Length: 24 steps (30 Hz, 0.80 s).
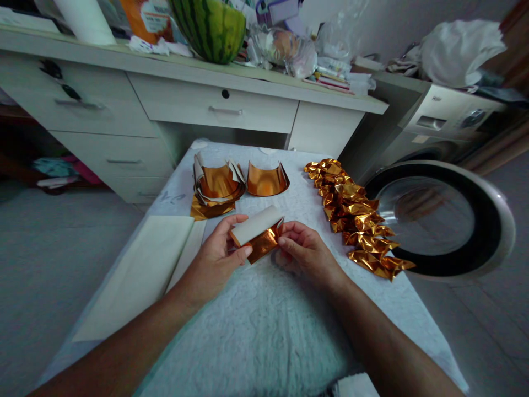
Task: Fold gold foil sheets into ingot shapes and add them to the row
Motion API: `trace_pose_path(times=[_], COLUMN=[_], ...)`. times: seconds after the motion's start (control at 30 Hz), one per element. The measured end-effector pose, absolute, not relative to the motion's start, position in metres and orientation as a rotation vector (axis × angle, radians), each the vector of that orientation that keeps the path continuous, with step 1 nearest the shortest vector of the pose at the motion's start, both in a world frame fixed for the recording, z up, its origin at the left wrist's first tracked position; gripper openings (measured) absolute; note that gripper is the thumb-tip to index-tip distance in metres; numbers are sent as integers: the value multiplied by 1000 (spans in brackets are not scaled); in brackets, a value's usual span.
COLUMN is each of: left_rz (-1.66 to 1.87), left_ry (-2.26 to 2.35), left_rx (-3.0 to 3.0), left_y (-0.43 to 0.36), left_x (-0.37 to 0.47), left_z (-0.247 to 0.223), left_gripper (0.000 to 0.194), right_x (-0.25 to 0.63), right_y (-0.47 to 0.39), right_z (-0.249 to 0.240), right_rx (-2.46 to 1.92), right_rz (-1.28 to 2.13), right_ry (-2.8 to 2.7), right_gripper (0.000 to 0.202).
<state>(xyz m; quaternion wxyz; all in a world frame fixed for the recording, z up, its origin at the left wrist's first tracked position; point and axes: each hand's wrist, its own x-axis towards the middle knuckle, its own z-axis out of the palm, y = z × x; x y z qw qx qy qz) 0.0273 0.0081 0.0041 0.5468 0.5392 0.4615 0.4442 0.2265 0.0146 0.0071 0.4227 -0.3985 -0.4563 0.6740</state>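
Observation:
Between my two hands is a sheet of gold foil paper (pixel 264 245), curled over so that its white back shows on top. My left hand (pixel 221 248) grips its left end, thumb in front and fingers behind. The right edge is pinched by the thumb and fingers of my right hand (pixel 303 248). Beyond my hands, a stack of curled gold foil sheets (pixel 218 184) sits on the cloth, with one single curled gold sheet (pixel 268 181) to its right. A row of folded gold foil pieces (pixel 351 209), several of them overlapping, runs along the table's right side.
Pale paper sheets (pixel 136 275) lie at the left of the cloth-covered table (pixel 264 331). Behind it stands a white desk (pixel 256 105) bearing a cut watermelon (pixel 210 27) and plastic bags. To the right, a washing machine's open round door (pixel 433 218) reaches close to the table.

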Motion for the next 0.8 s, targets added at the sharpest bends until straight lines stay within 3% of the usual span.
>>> trace_pose_path(times=[0.13, 0.27, 0.37, 0.53, 0.8], left_rz=[1051, 1055, 1044, 1003, 929], left_ry=[1073, 1074, 1119, 1207, 1179], left_rx=[1345, 1477, 1755, 2195, 2514], left_y=[7, 4, 2, 2, 2], left_x=[25, 21, 18, 17, 18], left_z=[4, 6, 7, 4, -6], left_gripper=[56, 65, 68, 53, 43], right_x=[228, 231, 232, 233, 232], right_y=[16, 18, 20, 20, 20], right_z=[6, 4, 3, 3, 1], right_rx=[-1021, -1021, -1008, -1023, -1056], right_rz=[1627, 1575, 1557, 1530, 1541], right_ry=[-1162, -1123, -1129, -1227, -1298], right_gripper=[30, 46, 43, 29, 26])
